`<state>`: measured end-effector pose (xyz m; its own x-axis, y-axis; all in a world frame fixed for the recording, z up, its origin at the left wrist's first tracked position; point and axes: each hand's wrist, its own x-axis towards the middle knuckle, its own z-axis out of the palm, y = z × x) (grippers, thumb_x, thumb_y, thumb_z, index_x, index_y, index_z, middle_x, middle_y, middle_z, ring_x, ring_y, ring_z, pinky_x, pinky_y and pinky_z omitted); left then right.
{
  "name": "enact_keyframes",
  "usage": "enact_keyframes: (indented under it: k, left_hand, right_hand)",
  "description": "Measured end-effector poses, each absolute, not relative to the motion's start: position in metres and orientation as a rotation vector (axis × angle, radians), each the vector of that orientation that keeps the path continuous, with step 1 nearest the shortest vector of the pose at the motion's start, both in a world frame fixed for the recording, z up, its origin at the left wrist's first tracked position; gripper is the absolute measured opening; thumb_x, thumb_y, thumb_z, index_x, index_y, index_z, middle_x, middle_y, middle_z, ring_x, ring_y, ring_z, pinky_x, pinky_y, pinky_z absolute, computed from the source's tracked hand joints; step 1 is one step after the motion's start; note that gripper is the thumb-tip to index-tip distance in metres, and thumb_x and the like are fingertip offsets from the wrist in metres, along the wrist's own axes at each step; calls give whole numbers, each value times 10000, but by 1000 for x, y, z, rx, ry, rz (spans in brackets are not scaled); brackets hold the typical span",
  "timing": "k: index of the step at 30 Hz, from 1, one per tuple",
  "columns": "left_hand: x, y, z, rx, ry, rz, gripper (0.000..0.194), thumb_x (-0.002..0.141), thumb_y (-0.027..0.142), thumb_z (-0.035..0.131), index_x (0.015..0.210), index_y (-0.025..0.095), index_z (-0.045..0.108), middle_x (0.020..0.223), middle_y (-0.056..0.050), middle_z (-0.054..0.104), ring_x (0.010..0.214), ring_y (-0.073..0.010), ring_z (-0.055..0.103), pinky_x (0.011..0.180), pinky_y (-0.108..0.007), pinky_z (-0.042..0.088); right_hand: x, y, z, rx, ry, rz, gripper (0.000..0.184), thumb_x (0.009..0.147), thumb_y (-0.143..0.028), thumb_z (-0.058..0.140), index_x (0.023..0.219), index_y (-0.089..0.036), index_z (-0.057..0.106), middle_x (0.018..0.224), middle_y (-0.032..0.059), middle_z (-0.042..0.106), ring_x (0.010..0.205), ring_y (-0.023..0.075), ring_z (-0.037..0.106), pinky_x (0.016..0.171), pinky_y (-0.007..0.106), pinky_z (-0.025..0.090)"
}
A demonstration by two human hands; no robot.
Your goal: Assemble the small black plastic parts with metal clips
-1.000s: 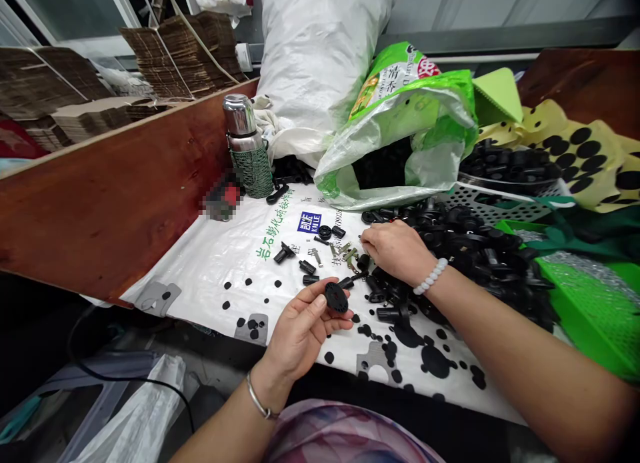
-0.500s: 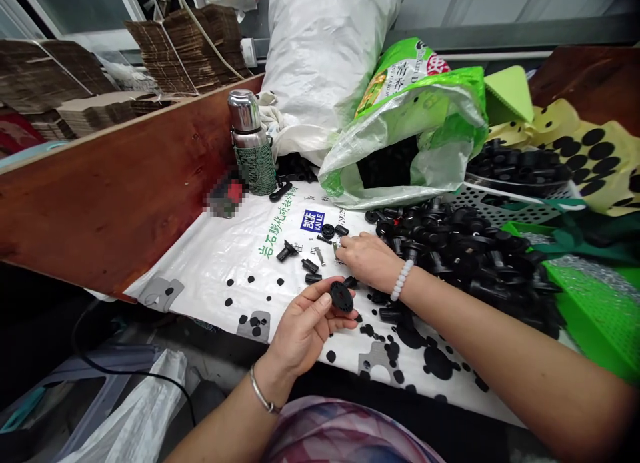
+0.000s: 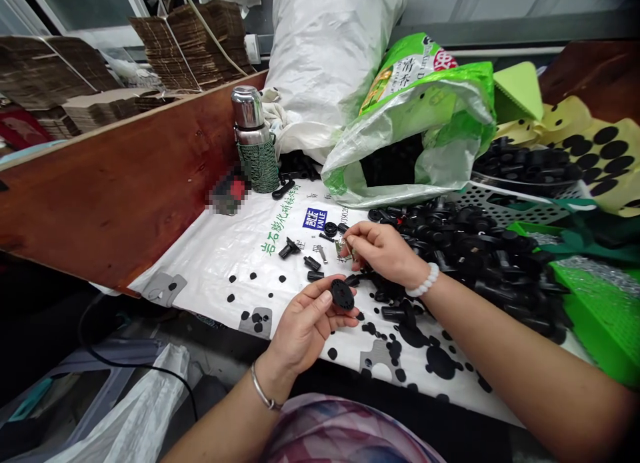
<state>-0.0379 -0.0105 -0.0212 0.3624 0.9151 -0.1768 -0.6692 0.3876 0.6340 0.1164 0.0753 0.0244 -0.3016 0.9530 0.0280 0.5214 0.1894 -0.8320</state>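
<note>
My left hand (image 3: 306,329) holds a black round plastic disc (image 3: 343,294) on edge between thumb and fingers, its flat face with small holes turned towards me. Just above it, my right hand (image 3: 383,249) is closed in a pinch on a small thin metal piece (image 3: 349,245), mostly covered by the fingertips. On the white sheet in front lie a flanged black part (image 3: 289,248), a black cylinder (image 3: 313,263), a black ring-shaped part (image 3: 331,229) and a small metal strip (image 3: 323,255).
Many black plastic parts (image 3: 465,263) are heaped to the right, beside a green tray (image 3: 595,316) of small shiny pieces. Behind stand an open green-and-white bag (image 3: 345,176), a large white sack (image 3: 330,56) and a thermos (image 3: 255,143). A wooden board (image 3: 125,183) borders the left side.
My right hand has lifted from the sheet and drawn slightly back to the right with the thin metal piece. My left hand keeps the disc in nearly the same place.
</note>
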Motion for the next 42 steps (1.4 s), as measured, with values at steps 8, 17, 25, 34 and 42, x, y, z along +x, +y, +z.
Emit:
enact_keyframes:
  k: [8, 17, 25, 34, 42]
  left_hand:
    - [-33, -9, -21, 482, 607, 1117, 308, 753, 230, 658, 1042, 136, 608, 905, -85, 678, 746, -181, 648, 721, -335, 491]
    - [-34, -9, -21, 491, 603, 1117, 294, 776, 221, 630, 1054, 129, 596, 951, -97, 669, 740, -173, 649, 713, -323, 492]
    - [-36, -9, -21, 509, 588, 1100, 301, 774, 234, 633, 1057, 135, 603, 954, -102, 671, 738, -173, 650, 708, -319, 499]
    - [-38, -12, -23, 502, 541, 1106, 293, 785, 219, 612, 1063, 128, 602, 951, -101, 670, 734, -166, 642, 705, -310, 501]
    - [-45, -11, -26, 391, 436, 1214, 268, 795, 226, 578, 1043, 132, 617, 900, -73, 672, 697, -130, 612, 646, -248, 508]
  right_hand:
    - [116, 71, 17, -1263, -1250, 1643, 56, 813, -157, 457, 825, -134, 506, 755, 91, 657, 481, 99, 579, 388, 205, 478]
    - [111, 62, 22, -1193, -1139, 1634, 140, 774, -87, 515, 899, -124, 565, 676, 8, 609, 523, 81, 581, 499, 213, 510]
    - [116, 39, 32, -1249, -1567, 983, 131, 752, -254, 601, 818, -165, 671, 811, 45, 688, 740, 156, 617, 702, 299, 504]
    - [124, 25, 28, -1257, -1689, 816, 147, 794, -252, 555, 840, -173, 671, 739, 27, 656, 642, 139, 584, 599, 257, 464]
    - [118, 16, 23, -1280, -2569, 445, 204, 835, -138, 500, 862, -202, 692, 767, 36, 630, 743, 148, 557, 715, 272, 395]
